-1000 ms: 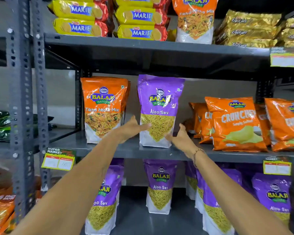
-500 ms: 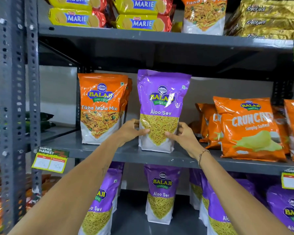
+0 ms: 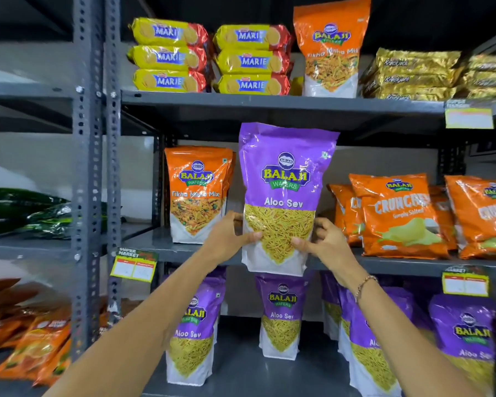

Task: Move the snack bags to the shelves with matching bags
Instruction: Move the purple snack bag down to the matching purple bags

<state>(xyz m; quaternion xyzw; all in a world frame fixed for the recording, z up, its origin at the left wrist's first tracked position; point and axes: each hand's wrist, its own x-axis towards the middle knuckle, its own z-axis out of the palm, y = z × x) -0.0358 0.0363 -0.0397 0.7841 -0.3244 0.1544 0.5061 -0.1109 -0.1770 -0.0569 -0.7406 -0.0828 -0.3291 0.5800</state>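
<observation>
A purple Aloo Sev bag (image 3: 284, 179) is held upright in front of the middle shelf (image 3: 155, 247), its bottom hanging past the shelf's front edge. My left hand (image 3: 226, 239) grips its lower left side and my right hand (image 3: 321, 242) grips its lower right side. An orange Tikha Mitha Mix bag (image 3: 196, 193) stands on the middle shelf to its left. Several matching purple Aloo Sev bags (image 3: 279, 313) stand on the lower shelf (image 3: 241, 365). Another Tikha Mitha Mix bag (image 3: 330, 47) stands on the top shelf (image 3: 269, 103).
Orange Crunchex bags (image 3: 398, 216) fill the right of the middle shelf. Marie biscuit packs (image 3: 169, 57) and gold Krackjack packs (image 3: 413, 75) lie on the top shelf. A grey perforated upright (image 3: 88, 167) stands left, with green bags (image 3: 40, 213) and orange bags (image 3: 32, 348) on the neighbouring rack.
Both hands closed on the purple Aloo Sev bag and lifted it off the middle shelf toward me. The view also tilted upward.
</observation>
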